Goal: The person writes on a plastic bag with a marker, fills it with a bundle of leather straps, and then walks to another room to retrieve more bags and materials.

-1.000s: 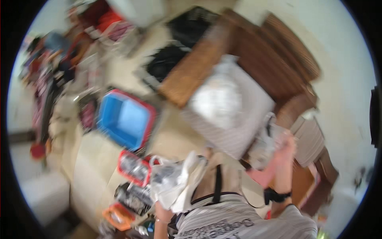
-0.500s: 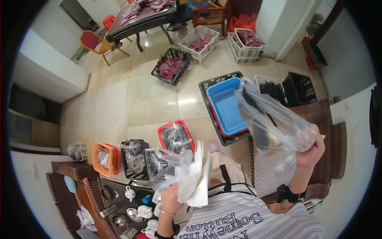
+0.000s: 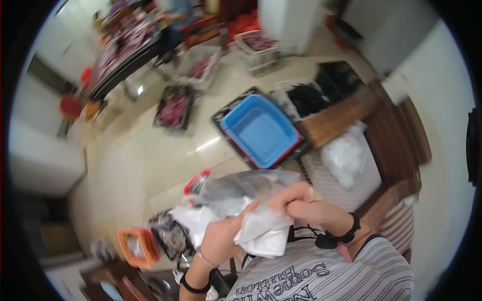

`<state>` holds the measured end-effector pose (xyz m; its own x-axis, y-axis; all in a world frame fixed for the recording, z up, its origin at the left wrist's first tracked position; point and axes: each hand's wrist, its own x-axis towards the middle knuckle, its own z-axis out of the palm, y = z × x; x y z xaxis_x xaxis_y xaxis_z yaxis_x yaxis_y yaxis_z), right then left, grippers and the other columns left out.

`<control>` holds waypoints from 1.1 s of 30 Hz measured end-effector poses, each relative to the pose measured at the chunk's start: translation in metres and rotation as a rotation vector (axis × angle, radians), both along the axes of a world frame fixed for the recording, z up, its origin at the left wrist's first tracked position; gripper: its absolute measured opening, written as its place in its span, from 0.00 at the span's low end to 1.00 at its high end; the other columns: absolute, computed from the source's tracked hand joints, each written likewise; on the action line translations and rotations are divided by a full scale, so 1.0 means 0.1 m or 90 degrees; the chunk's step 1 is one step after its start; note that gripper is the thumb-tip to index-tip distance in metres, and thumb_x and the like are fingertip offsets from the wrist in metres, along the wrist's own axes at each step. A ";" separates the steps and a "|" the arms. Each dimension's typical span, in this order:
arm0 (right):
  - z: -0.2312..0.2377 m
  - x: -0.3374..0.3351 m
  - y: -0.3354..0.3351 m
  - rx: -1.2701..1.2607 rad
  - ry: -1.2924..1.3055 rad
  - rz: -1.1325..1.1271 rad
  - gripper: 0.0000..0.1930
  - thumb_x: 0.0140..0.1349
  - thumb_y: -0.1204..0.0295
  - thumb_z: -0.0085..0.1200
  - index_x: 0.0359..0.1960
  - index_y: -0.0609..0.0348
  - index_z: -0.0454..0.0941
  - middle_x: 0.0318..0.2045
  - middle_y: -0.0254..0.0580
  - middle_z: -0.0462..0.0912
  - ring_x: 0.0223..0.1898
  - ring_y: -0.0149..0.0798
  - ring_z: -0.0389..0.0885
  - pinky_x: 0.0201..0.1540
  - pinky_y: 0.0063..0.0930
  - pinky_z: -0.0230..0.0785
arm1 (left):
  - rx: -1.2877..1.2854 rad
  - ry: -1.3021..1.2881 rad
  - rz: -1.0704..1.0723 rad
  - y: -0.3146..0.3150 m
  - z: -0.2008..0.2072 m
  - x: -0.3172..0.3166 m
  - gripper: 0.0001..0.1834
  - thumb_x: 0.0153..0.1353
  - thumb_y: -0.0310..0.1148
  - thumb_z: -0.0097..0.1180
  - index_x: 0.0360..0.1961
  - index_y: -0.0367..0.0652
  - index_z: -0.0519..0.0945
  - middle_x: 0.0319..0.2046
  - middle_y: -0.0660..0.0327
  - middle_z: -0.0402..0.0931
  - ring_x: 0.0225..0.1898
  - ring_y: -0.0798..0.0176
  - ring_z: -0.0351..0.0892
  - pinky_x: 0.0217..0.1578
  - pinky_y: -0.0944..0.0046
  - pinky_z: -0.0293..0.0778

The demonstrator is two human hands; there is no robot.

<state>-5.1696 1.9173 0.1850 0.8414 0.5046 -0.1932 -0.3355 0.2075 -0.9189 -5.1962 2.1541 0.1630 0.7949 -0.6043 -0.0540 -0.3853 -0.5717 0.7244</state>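
Note:
In front of my body, my two hands come together over thin plastic bags. My left hand (image 3: 223,238) is closed around a bunch of white plastic bags (image 3: 263,241), which stick out on both sides of it. Close beside it, my right hand (image 3: 297,201) is a fist gripping a clear plastic bag (image 3: 236,185). That bag spreads out to the left, beyond the hands, and covers part of a red basket (image 3: 197,181). Where the clear and white plastic meet between my hands, I cannot tell one layer from another.
A blue tub (image 3: 261,130) sits in a black crate ahead. White bundled plastic (image 3: 344,158) lies on a bench at right. An orange basket (image 3: 135,248) and a black basket (image 3: 173,236) stand at left. Farther off are crates of dark red pieces (image 3: 173,110) and a person (image 3: 181,15) by a table.
My right hand has come in from the far right to beside my left hand, bringing the clear bag across. White bundled plastic now shows on the bench. The whole view has turned.

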 end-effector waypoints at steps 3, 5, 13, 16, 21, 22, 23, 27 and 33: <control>-0.21 -0.60 -0.55 0.025 0.060 -0.099 0.08 0.50 0.78 0.40 0.23 0.63 0.74 0.23 0.32 0.75 0.28 0.26 0.71 0.33 0.20 0.63 | 0.012 0.020 -0.077 -0.44 -0.19 -0.25 0.31 0.38 0.27 0.62 0.51 0.47 0.77 0.30 0.51 0.80 0.32 0.45 0.79 0.33 0.54 0.74; -0.40 -1.01 -0.90 0.051 0.120 -0.244 0.07 0.52 0.76 0.41 0.22 0.61 0.73 0.20 0.29 0.73 0.27 0.24 0.70 0.33 0.19 0.63 | 0.054 0.050 -0.052 -0.69 -0.36 -0.44 0.21 0.39 0.30 0.63 0.40 0.44 0.80 0.30 0.50 0.80 0.33 0.45 0.79 0.33 0.52 0.74; -1.48 -2.38 -4.02 -0.153 0.190 -0.147 0.17 0.64 0.62 0.50 0.50 0.58 0.75 0.39 0.37 0.81 0.41 0.32 0.79 0.47 0.28 0.72 | 0.447 0.207 -0.131 -2.27 -0.76 -0.90 0.31 0.55 0.34 0.57 0.61 0.36 0.67 0.59 0.48 0.67 0.64 0.47 0.61 0.64 0.52 0.54; -2.84 -3.27 -6.12 -0.631 0.230 -0.413 0.08 0.56 0.70 0.51 0.34 0.57 0.81 0.30 0.41 0.82 0.31 0.35 0.80 0.36 0.30 0.73 | 0.405 0.239 -0.161 -3.24 -0.95 -1.09 0.36 0.55 0.42 0.59 0.63 0.40 0.65 0.61 0.48 0.65 0.66 0.49 0.57 0.67 0.52 0.50; -3.23 -3.98 -8.72 -1.218 0.224 -0.782 0.10 0.49 0.74 0.51 0.35 0.56 0.77 0.38 0.47 0.76 0.42 0.52 0.77 0.46 0.41 0.72 | 0.387 0.229 -0.238 -4.69 -1.35 -1.22 0.32 0.53 0.41 0.60 0.58 0.40 0.68 0.55 0.48 0.68 0.60 0.48 0.61 0.61 0.52 0.54; -3.22 -3.94 -8.98 -1.176 0.265 -0.844 0.14 0.53 0.74 0.49 0.43 0.57 0.74 0.45 0.54 0.73 0.47 0.56 0.74 0.50 0.44 0.70 | 0.389 0.225 -0.247 -4.93 -1.44 -1.23 0.31 0.52 0.41 0.60 0.57 0.40 0.68 0.54 0.49 0.68 0.59 0.48 0.62 0.60 0.52 0.55; -3.16 -3.89 -9.22 -1.130 0.337 -0.766 0.21 0.57 0.74 0.48 0.54 0.56 0.68 0.51 0.57 0.69 0.54 0.58 0.70 0.55 0.46 0.67 | 0.392 0.222 -0.257 -5.13 -1.54 -1.22 0.31 0.52 0.40 0.60 0.56 0.40 0.69 0.53 0.49 0.69 0.58 0.48 0.62 0.59 0.53 0.56; -3.67 -3.84 -9.97 -1.139 0.296 -0.871 0.29 0.59 0.70 0.49 0.63 0.57 0.59 0.63 0.53 0.60 0.64 0.54 0.59 0.60 0.44 0.63 | 0.396 0.216 -0.327 -5.80 -1.74 -1.17 0.28 0.50 0.39 0.61 0.52 0.41 0.71 0.48 0.49 0.70 0.53 0.47 0.65 0.54 0.53 0.59; -3.90 -3.71 -10.41 -1.181 0.349 -0.973 0.20 0.55 0.68 0.53 0.51 0.57 0.73 0.54 0.48 0.72 0.58 0.51 0.67 0.54 0.47 0.65 | 0.363 0.206 -0.388 -6.29 -1.92 -0.94 0.24 0.48 0.38 0.61 0.46 0.41 0.74 0.41 0.50 0.73 0.46 0.46 0.69 0.48 0.53 0.64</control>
